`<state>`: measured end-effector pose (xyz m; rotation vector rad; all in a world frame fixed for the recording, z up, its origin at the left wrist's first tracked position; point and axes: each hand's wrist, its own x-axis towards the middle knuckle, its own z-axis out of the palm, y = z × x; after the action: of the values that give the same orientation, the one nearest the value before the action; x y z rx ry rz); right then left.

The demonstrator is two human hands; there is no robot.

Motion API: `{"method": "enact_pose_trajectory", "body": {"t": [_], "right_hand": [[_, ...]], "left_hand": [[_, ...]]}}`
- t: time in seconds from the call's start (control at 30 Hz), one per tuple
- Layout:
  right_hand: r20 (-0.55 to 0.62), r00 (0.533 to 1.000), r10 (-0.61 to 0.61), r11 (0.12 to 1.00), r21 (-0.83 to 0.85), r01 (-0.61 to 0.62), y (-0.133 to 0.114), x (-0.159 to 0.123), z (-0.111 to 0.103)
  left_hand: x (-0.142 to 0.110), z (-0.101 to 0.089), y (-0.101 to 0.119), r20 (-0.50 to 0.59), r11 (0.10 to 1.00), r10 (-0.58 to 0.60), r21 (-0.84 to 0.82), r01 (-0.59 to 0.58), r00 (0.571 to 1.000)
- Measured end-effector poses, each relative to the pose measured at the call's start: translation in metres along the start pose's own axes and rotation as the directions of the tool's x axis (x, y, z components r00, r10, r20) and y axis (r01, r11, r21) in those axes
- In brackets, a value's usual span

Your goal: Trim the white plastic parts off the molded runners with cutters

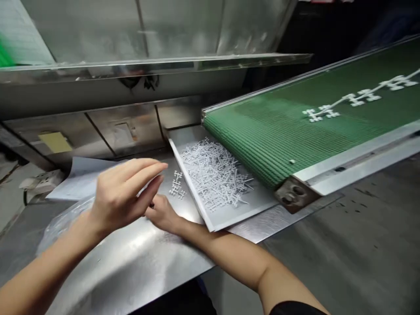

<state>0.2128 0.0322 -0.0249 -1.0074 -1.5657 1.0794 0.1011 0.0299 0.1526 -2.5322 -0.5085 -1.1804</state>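
Observation:
My left hand is raised above the metal table, its fingers stretched forward and the thumb held apart, with nothing seen between them. Just beyond it and lower, my right hand has curled fingers; the left hand partly covers their tips, and whatever they hold is hidden. Beside the right hand, a few small white branched plastic pieces lie on the table. A white tray to their right carries a heap of thin white plastic pieces.
A green conveyor belt slopes over the tray's right side, with a string of white plastic parts on it. A clear plastic bag and paper sheets lie left on the metal table. A metal ledge runs behind.

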Motion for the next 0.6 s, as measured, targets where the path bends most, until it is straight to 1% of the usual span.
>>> {"method": "enact_pose_trajectory", "body": {"t": [0.1,0.2,0.27,0.33,0.37,0.4,0.43,0.47,0.5,0.53,0.57,0.6], "right_hand": [[0.031,0.999,0.011,1.0,-0.022,-0.01,-0.002,0.001,-0.003],[0.044,0.999,0.024,0.999,-0.035,-0.023,-0.003,-0.001,-0.003],[0.047,0.998,0.033,0.998,-0.048,-0.031,-0.004,-0.003,-0.001],[0.061,0.997,0.036,0.997,-0.063,-0.032,-0.005,-0.004,0.0],[0.068,0.997,0.038,0.997,-0.073,-0.033,-0.006,-0.005,0.0],[0.072,0.997,0.042,0.996,-0.086,-0.036,-0.006,-0.005,0.0],[0.072,0.996,0.048,0.994,-0.1,-0.041,-0.007,-0.005,0.0],[0.07,0.996,0.055,0.992,-0.116,-0.047,-0.008,-0.005,0.0],[0.068,0.996,0.062,0.99,-0.131,-0.053,-0.01,-0.004,0.0],[0.067,0.996,0.067,0.988,-0.145,-0.056,-0.011,-0.004,-0.001],[0.068,0.995,0.069,0.986,-0.158,-0.058,-0.012,-0.004,-0.002],[0.071,0.995,0.069,0.984,-0.168,-0.056,-0.013,-0.005,-0.002]], "left_hand": [[0.043,0.039,-0.002,0.043,0.997,0.009,-0.078,-0.006,0.999],[0.087,0.067,0.001,0.093,0.996,0.061,-0.077,-0.054,0.994],[0.123,0.081,0.01,0.088,0.99,0.136,-0.051,-0.131,0.987],[0.166,0.095,0.027,0.059,0.967,0.252,0.01,-0.253,0.966],[0.189,0.103,0.038,0.057,0.941,0.333,0.051,-0.336,0.941],[0.213,0.113,0.049,0.071,0.896,0.429,0.093,-0.434,0.9],[0.236,0.123,0.061,0.1,0.833,0.529,0.131,-0.538,0.843],[0.257,0.134,0.071,0.141,0.756,0.619,0.16,-0.635,0.772],[0.276,0.147,0.08,0.175,0.688,0.679,0.186,-0.702,0.713],[0.292,0.16,0.087,0.214,0.63,0.717,0.208,-0.748,0.664],[0.304,0.173,0.092,0.244,0.594,0.732,0.231,-0.771,0.637],[0.313,0.185,0.094,0.265,0.574,0.734,0.249,-0.78,0.625]]}}
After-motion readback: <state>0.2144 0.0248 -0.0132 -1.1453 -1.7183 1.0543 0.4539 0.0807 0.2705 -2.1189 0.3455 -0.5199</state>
